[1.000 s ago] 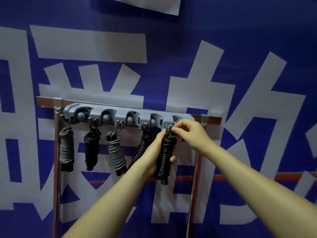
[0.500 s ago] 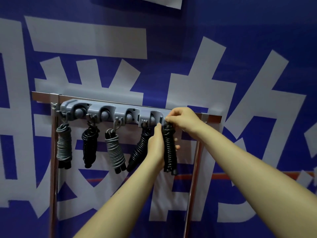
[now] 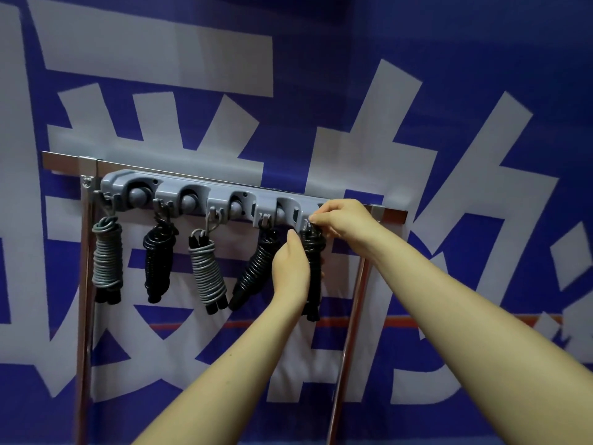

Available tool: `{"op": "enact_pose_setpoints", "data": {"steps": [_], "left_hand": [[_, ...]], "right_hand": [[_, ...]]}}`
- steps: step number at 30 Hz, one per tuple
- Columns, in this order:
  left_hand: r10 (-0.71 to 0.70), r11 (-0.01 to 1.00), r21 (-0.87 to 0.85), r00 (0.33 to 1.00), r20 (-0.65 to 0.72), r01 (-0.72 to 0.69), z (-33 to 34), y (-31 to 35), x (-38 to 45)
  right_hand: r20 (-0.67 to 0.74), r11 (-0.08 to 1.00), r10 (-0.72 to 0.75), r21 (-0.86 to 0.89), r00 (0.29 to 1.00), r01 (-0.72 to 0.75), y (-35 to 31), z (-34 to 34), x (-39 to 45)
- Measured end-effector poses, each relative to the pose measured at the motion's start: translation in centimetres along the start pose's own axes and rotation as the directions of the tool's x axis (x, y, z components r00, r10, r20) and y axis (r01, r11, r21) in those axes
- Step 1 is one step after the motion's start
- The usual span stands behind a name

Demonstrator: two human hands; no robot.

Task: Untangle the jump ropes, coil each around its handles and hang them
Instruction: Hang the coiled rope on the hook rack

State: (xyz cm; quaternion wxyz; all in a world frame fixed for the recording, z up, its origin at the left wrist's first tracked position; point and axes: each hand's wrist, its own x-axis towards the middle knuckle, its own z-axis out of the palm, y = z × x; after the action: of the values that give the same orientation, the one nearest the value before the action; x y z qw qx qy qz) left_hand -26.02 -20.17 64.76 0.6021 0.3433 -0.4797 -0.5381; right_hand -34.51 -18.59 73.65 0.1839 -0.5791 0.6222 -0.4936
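Hanging the last coil: the left hand [image 3: 290, 271] grips the black coiled jump rope [image 3: 313, 271] while right hand [image 3: 345, 220] pinches its top loop at the grey plastic hook rack [image 3: 224, 195]; next, seat the loop, then let go

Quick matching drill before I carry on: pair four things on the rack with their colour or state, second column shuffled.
1. leftmost rope bundle
2. second rope bundle
3. rightmost rope bundle
4. hook rail

a. black, hanging free
b. grey plastic, mounted on the metal bar
c. grey, hanging free
d. black, held by left hand, right hand at its top

Pairs: 1-c, 2-a, 3-d, 4-b
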Motion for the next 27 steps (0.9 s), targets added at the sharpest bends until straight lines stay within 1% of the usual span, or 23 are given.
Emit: {"op": "enact_pose_setpoints", "data": {"steps": [2,4,8,12,15,18,22,27], "left_hand": [[-0.014,1.0,-0.018,1.0,0.0,0.014,0.1,-0.2,0.1],[-0.016,1.0,-0.022,1.0,0.011,0.016,0.1,-0.4,0.3],[0.033,0.999,0.028,0.999,0.01,-0.033,-0.4,-0.7,0.6],[0.03,0.997,0.064,0.999,0.04,-0.032,-0.8,-0.7,0.9],[0.023,0.997,0.071,0.998,0.065,-0.028,-1.1,-0.7,1.3],[0.064,0.994,0.082,0.995,0.081,-0.071,-1.2,-1.0,1.3],[0.1,0.991,0.076,0.99,0.095,-0.107,-0.9,-1.1,1.2],[0.068,0.996,0.047,0.997,0.036,-0.07,-0.3,-0.7,0.8]], "right_hand": [[0.032,0.991,0.084,0.106,0.996,-0.086,0.0,0.1,0.2],[0.034,0.959,0.159,0.233,0.987,-0.162,0.1,0.5,0.3],[0.012,0.867,0.259,0.438,0.966,-0.237,0.7,1.2,0.2],[0.086,0.746,0.322,0.589,0.943,-0.309,1.0,1.5,0.0],[0.116,0.697,0.384,0.615,0.916,-0.37,0.8,1.6,-0.1],[0.138,0.704,0.42,0.574,0.897,-0.419,0.6,1.4,0.0],[0.134,0.731,0.421,0.535,0.897,-0.423,0.4,1.4,0.0],[0.108,0.712,0.44,0.563,0.892,-0.419,0.0,1.9,0.2]]}}
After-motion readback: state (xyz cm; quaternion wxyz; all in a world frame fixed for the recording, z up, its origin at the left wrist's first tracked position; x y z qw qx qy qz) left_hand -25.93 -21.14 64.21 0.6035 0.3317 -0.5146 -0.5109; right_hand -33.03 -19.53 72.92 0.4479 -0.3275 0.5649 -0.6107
